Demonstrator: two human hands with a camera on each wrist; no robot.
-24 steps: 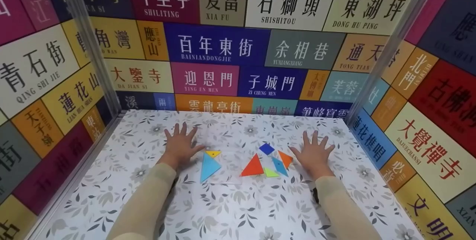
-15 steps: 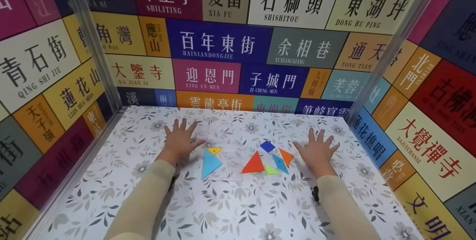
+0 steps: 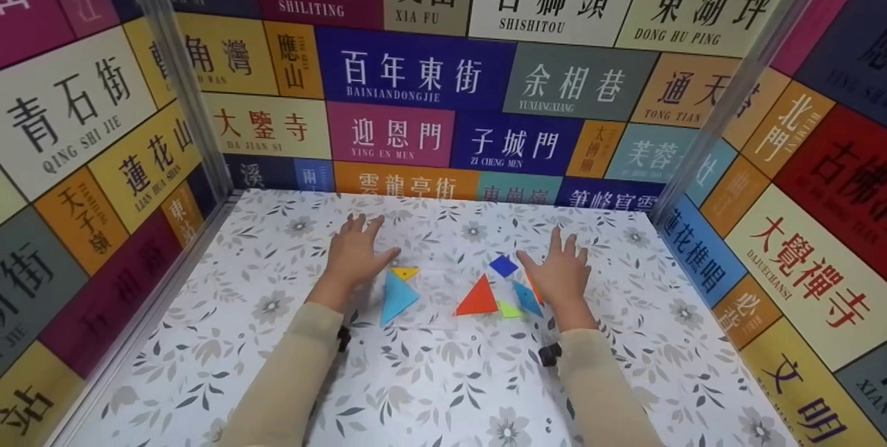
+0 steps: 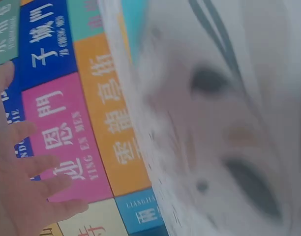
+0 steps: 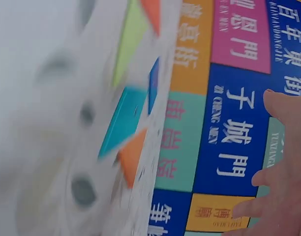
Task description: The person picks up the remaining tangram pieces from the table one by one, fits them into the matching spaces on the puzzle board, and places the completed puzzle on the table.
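Observation:
Over the patterned table, my left hand [image 3: 353, 256] holds nothing, fingers spread. Its thumb lies close to a small yellow triangle [image 3: 406, 272], which touches a large light blue triangle [image 3: 398, 298]. My right hand [image 3: 561, 274], also holding nothing, is above an orange triangle [image 5: 133, 156] and hides most of it in the head view. Nearby lie a blue parallelogram [image 3: 527, 296], a dark blue square [image 3: 504, 266], a small green triangle [image 3: 509, 310] and a large red triangle [image 3: 478, 298]. In both wrist views the hands appear raised, with fingers extended.
A faint clear square sheet or tray [image 3: 431, 328] lies in the middle, beside the light blue triangle. Panels with colourful printed signs [image 3: 416, 73] enclose the back and both sides of the floral table [image 3: 416, 391]. Dark devices [image 3: 549, 354] sit at the wrists.
Both hands have moved inward toward the pieces. The right hand now covers most of the orange triangle. The head view has shifted slightly; the pieces keep their arrangement.

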